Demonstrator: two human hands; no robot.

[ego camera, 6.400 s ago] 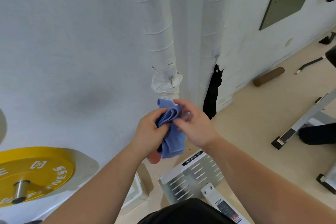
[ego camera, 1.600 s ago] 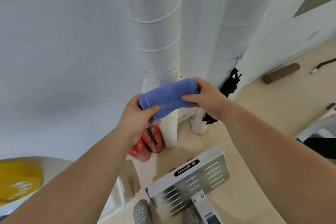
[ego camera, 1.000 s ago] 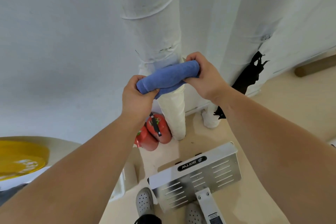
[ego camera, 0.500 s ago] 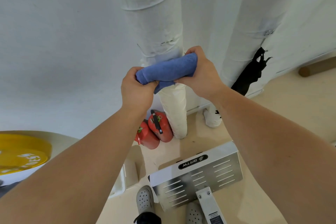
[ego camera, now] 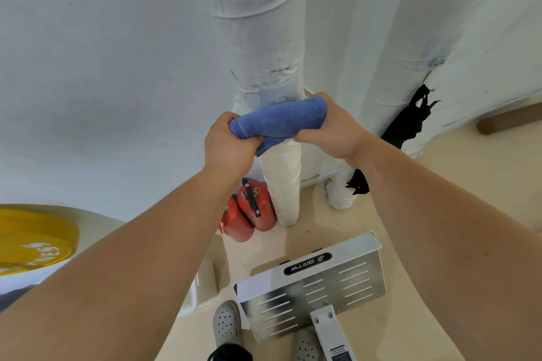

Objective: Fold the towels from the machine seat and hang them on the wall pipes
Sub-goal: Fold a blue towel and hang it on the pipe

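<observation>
- Head view, hands: my left hand (ego camera: pixel 228 146) grasps the left end of the blue towel (ego camera: pixel 278 120), with the fingers curled over the cloth from above. My right hand (ego camera: pixel 328 129) clasps the right end, the thumb beneath and the fingers wrapped over the top.
- Head view, towel: the blue towel is rolled or folded into a short thick bundle. It is held crosswise between both hands, with the right end a little higher than the left. A loose corner hangs below the bundle near my left hand.
- Head view, pipes: the towel sits directly in front of the left wall pipe (ego camera: pixel 258 23), a white-wrapped upright pipe, at the level where its thick upper wrapping narrows to a thinner lower section. I cannot tell whether the cloth touches the pipe. A second white-wrapped pipe (ego camera: pixel 416 38) stands to the right, well apart from the towel, and a black cloth (ego camera: pixel 404 123) hangs against it.
- Head view, floor by the wall: two red fire extinguishers (ego camera: pixel 255 208) stand side by side just left of the base of the left pipe. A brown cylinder (ego camera: pixel 507 123) lies along the foot of the wall at far right.
- Head view, near field: a perforated metal footplate (ego camera: pixel 316 284) marked BRTW lies below my forearms. My two grey perforated shoes (ego camera: pixel 227 322) show at its lower edge. A yellow weight plate (ego camera: pixel 32 240) sits at the left margin.
</observation>
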